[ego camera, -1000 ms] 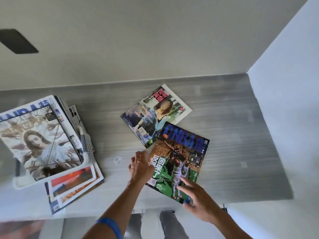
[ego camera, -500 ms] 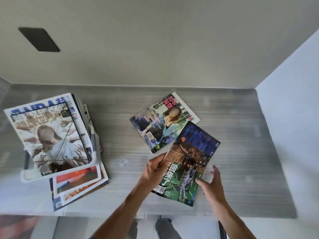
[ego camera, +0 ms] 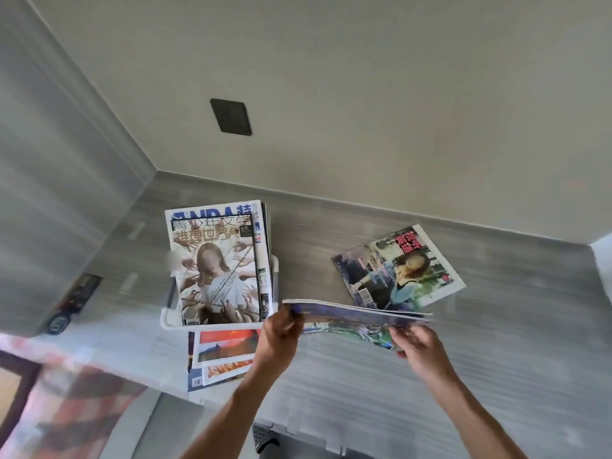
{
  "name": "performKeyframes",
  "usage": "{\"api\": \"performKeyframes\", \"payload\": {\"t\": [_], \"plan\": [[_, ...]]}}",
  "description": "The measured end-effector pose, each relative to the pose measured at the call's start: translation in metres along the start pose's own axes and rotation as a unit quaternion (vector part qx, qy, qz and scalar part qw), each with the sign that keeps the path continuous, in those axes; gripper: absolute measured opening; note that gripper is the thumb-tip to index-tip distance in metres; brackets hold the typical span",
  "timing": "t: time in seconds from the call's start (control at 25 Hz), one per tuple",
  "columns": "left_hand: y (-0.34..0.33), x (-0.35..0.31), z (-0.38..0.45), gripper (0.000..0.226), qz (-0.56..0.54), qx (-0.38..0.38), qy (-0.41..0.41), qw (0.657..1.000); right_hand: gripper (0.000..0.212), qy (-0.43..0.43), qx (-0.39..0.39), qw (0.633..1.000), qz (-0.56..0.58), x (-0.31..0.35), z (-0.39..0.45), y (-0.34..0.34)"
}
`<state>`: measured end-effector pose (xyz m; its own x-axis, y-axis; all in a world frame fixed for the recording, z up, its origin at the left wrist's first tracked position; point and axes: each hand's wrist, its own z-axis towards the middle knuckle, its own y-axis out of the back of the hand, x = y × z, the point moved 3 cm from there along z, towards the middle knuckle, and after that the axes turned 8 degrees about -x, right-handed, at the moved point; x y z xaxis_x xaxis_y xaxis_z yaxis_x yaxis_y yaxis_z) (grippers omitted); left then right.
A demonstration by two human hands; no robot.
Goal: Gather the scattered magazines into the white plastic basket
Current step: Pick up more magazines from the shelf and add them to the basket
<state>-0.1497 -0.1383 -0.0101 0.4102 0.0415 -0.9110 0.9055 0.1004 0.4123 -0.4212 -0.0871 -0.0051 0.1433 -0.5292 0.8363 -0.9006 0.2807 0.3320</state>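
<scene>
A basketball magazine (ego camera: 354,318) hangs lifted off the grey table, nearly edge-on, just right of the white plastic basket (ego camera: 212,326). My left hand (ego camera: 281,336) pinches its left end and my right hand (ego camera: 417,342) holds its right end from below. The basket holds several stacked magazines, the top one (ego camera: 215,266) showing a figure in white among many hands. Another magazine (ego camera: 397,270) with a figure in a blue top lies flat on the table behind the lifted one. Two more magazines (ego camera: 225,352) lie under the basket's near edge.
The grey table (ego camera: 496,342) sits in a corner, with a wall behind and a grey panel to the left. A dark wall plate (ego camera: 230,116) is above the basket. A small dark object (ego camera: 71,299) lies at the far left.
Both hands have lifted the basketball magazine off the table and carried it left toward the basket. The view has swung left, so the basket now sits near the centre.
</scene>
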Motion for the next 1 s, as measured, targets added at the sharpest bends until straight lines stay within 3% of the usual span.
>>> {"api": "performKeyframes", "payload": {"t": [0.24, 0.4, 0.48, 0.6, 0.72, 0.8, 0.92, 1.0], "plan": [[0.089, -0.032, 0.038, 0.035, -0.082, -0.046, -0.017, 0.995, 0.014, 0.131, 0.035, 0.991, -0.009, 0.098, -0.012, -0.047], [0.189, -0.045, 0.095, 0.036, -0.057, -0.132, -0.004, 0.990, 0.003, 0.197, 0.053, 0.979, 0.014, 0.176, -0.018, -0.130], [0.223, -0.036, 0.122, 0.042, -0.045, -0.138, 0.028, 0.989, 0.012, 0.205, 0.063, 0.977, 0.017, 0.202, -0.014, -0.178], [0.245, -0.004, 0.141, 0.048, 0.000, -0.138, 0.088, 0.987, 0.010, 0.157, 0.070, 0.985, -0.014, 0.201, 0.000, -0.239], [0.245, 0.042, 0.140, 0.032, 0.074, -0.092, 0.132, 0.984, 0.018, 0.084, 0.060, 0.994, -0.045, 0.165, 0.010, -0.273], [0.242, 0.066, 0.137, 0.020, 0.131, -0.073, 0.142, 0.978, 0.032, 0.081, 0.027, 0.993, -0.078, 0.147, 0.011, -0.276], [0.235, 0.099, 0.127, 0.041, 0.147, -0.025, 0.214, 0.965, 0.054, 0.101, -0.048, 0.969, -0.219, 0.121, 0.012, -0.255], [0.225, 0.115, 0.112, 0.038, 0.087, 0.032, 0.312, 0.945, 0.051, -0.036, 0.021, 0.979, -0.199, 0.091, 0.002, -0.246]]}}
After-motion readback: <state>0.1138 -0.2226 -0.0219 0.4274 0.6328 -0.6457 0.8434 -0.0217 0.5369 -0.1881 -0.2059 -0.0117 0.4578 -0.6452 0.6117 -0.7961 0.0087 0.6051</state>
